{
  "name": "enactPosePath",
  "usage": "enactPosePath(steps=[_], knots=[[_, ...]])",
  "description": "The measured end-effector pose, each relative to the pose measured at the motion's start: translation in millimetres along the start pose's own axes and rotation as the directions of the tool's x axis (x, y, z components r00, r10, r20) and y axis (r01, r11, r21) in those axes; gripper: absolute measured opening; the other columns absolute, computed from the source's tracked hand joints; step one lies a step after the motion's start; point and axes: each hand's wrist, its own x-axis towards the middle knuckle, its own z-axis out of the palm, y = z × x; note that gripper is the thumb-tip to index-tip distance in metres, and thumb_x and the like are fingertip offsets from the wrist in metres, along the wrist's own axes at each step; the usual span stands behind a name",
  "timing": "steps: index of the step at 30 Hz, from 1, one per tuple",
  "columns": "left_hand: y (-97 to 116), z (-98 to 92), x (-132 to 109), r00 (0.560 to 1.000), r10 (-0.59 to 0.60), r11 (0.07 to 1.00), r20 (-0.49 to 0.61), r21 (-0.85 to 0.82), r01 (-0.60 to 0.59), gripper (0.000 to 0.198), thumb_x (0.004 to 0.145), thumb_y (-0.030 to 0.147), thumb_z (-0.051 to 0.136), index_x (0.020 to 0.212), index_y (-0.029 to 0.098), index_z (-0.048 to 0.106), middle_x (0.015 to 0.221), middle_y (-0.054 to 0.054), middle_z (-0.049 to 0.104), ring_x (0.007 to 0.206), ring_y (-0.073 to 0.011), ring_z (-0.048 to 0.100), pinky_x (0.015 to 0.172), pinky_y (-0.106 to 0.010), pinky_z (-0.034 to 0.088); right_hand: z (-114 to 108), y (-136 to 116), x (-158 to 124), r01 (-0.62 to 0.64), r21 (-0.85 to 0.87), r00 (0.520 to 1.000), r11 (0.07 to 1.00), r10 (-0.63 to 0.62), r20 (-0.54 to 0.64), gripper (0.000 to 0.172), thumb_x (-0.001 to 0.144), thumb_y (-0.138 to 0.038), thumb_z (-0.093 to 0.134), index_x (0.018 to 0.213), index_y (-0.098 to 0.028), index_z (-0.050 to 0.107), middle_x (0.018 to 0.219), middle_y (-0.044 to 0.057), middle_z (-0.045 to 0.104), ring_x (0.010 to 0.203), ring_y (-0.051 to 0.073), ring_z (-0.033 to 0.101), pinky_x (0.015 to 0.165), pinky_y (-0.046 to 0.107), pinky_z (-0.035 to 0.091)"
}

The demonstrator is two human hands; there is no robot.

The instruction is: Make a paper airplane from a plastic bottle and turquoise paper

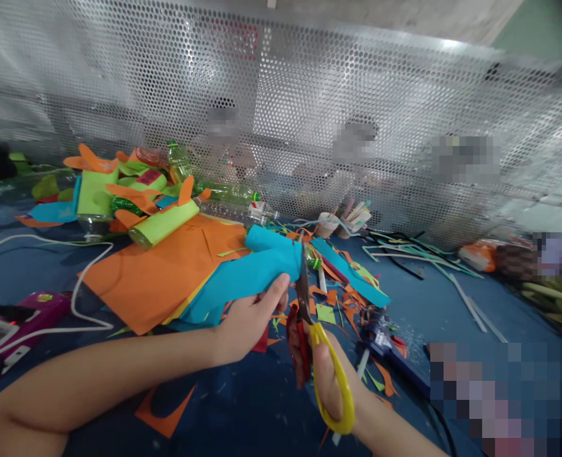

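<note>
My left hand (245,324) pinches a sheet of blue paper (230,276) near its right end, with the thumb lying on top. In my right hand (331,374) is a pair of scissors (303,292) with one yellow and one red handle, my fingers through the loops. The blades point away from me and stand at the right edge of the blue paper. Whether paper lies between them, I cannot tell. Beyond the blades, a separate blue paper strip (352,273) rests among scraps. Under the blue sheet are orange paper sheets (152,279).
Plastic bottles wrapped in green and orange paper (166,223) crowd the back left. A glue gun (390,352) lies right of my right hand. Further left are a purple power strip (37,320) and white cable (78,285). A perforated metal screen (281,120) borders the table's back.
</note>
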Motion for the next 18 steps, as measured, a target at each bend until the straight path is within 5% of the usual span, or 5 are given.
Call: enactPosePath(steps=[18], knots=[[-0.4, -4.8, 8.0, 0.997, -0.068, 0.997, -0.045, 0.024, 0.069, 0.042, 0.088, 0.045, 0.04, 0.055, 0.02, 0.044, 0.059, 0.0, 0.046, 0.064, -0.0148, 0.048, 0.074, -0.027, 0.04, -6.7, 8.7, 2.4, -0.062, 0.088, 0.996, 0.994, 0.056, 0.072, 0.056, 0.082, -0.072, 0.022, 0.075, -0.02, 0.041, 0.053, -0.006, 0.039, 0.037, 0.007, 0.038, 0.038, 0.021, 0.031]])
